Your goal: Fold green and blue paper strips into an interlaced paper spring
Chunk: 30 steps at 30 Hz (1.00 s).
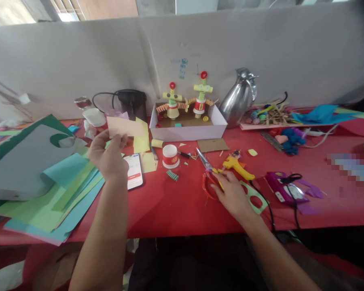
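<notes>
Raised over the left part of the table, my left hand pinches a sheet of peach paper between thumb and fingers. Yellow paper shows just behind that sheet. My right hand rests low over the table, its fingers closed at the handles of a pair of scissors. Their blades point away to the upper left, and the fingers partly cover the handles. A red and white paper cup piece stands between my hands, with a green folded paper spring lying in front of it.
Two paper figures stand in a white box at the back, beside a steel jug. A yellow glue gun and a purple device with cables lie right. A phone and stacked coloured paper are left.
</notes>
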### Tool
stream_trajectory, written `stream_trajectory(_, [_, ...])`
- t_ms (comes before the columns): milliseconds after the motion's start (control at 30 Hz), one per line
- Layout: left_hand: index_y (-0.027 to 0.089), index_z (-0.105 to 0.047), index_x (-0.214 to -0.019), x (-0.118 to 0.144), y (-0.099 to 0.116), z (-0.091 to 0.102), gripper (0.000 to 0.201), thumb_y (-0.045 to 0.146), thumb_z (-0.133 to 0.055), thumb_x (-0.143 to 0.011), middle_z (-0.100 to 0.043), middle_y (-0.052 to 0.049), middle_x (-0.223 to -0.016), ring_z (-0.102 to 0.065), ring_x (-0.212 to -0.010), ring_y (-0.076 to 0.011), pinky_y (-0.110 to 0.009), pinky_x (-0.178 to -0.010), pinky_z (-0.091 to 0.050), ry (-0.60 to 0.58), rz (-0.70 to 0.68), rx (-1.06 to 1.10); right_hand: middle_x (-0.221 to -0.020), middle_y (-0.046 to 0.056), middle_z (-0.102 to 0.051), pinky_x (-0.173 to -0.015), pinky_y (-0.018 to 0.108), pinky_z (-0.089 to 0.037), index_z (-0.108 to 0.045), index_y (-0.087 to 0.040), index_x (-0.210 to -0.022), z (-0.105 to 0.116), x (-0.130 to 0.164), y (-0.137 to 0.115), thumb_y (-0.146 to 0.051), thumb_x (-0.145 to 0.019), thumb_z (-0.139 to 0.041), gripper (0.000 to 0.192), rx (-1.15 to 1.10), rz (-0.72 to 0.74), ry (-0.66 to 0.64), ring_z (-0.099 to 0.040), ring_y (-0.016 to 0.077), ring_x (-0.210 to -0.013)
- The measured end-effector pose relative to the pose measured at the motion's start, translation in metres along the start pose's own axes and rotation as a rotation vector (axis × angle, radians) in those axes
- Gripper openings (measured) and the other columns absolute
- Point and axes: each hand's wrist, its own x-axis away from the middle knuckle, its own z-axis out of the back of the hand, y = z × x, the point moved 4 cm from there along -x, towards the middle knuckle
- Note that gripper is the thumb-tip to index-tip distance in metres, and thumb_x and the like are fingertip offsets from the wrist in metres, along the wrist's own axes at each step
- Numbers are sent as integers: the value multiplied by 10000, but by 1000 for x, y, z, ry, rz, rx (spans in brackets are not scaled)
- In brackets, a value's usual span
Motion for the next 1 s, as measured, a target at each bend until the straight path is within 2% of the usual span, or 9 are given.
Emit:
stream_trajectory(133, [176, -610, -752, 36, 31, -27, 178, 189, -777, -692, -655, 18, -779, -704, -851, -152, -356, -916, -578, -161, 129, 168, -1152, 145, -614, -952, 543, -498, -677, -233, -1190, 13, -3, -11, -312, -891, -580, 324, -138, -63, 70, -588, 332, -1115])
stream_trajectory(233, [197, -596, -748, 70, 43, -53, 198, 190, -787, -699, -660, 32, -780, -705, -874, -149, -332, -907, -572, -342, 329, 309, -1121, 124, -661, -910, 467, -529, -688, -236, -1161, 23, -6, -29, -444, -893, -611, 347, -556, -169, 0, -627, 285, -1057])
stream_trajectory(367, [202, -592, -769, 125, 21, -65, 254, 214, -824, -667, -673, 58, -759, -670, -692, -85, -241, -768, -576, -491, 759, 382, -1132, 109, -689, -805, 363, -560, -635, -234, -1246, 23, -28, -59, -570, -890, -576, 493, -1292, -263, -213, -662, 222, -965])
stream_trajectory(433, [188, -590, -761, 141, 3, -63, 272, 220, -837, -651, -650, 61, -712, -638, -640, -60, -174, -657, -540, -513, 865, 357, -1100, 96, -694, -752, 325, -559, -645, -226, -1193, 19, -45, -65, -575, -844, -634, 493, -1483, -318, -181, -665, 199, -898])
stream_trajectory(600, [196, -581, -753, 129, -10, -64, 250, 187, -812, -658, -664, 62, -735, -626, -654, -60, -179, -676, -530, -482, 815, 439, -957, 41, -711, -716, 302, -550, -631, -236, -999, -6, -66, -67, -493, -821, -704, 321, -1569, -534, 33, -670, 164, -787])
stream_trajectory(667, [209, -582, -777, 119, -4, -67, 241, 188, -798, -673, -682, 66, -778, -658, -735, -80, -230, -814, -550, -472, 754, 498, -914, 53, -717, -730, 324, -551, -639, -225, -892, -10, -64, -74, -519, -849, -663, 298, -1503, -467, 60, -679, 188, -821])
stream_trajectory(733, [214, -591, -796, 116, 1, -68, 223, 180, -783, -688, -691, 64, -808, -672, -786, -93, -253, -868, -551, -484, 721, 526, -963, 82, -726, -769, 352, -551, -665, -217, -893, -11, -64, -87, -563, -885, -589, 354, -1486, -315, -75, -684, 215, -899])
stream_trajectory(833, [207, -588, -789, 123, -3, -66, 212, 168, -770, -686, -692, 56, -822, -665, -749, -85, -219, -773, -561, -523, 760, 514, -1056, 84, -717, -760, 353, -545, -680, -228, -1008, -1, -73, -94, -604, -898, -525, 421, -1557, -222, -144, -671, 219, -934])
stream_trajectory(1000, [188, -608, -805, 135, -22, -52, 233, 182, -794, -665, -632, 56, -711, -587, -563, -57, -167, -546, -499, -593, 778, 352, -696, -8, -660, -691, 278, -469, -675, -191, -702, 8, -87, -73, -440, -736, -779, 272, -1465, -422, 141, -590, 148, -690])
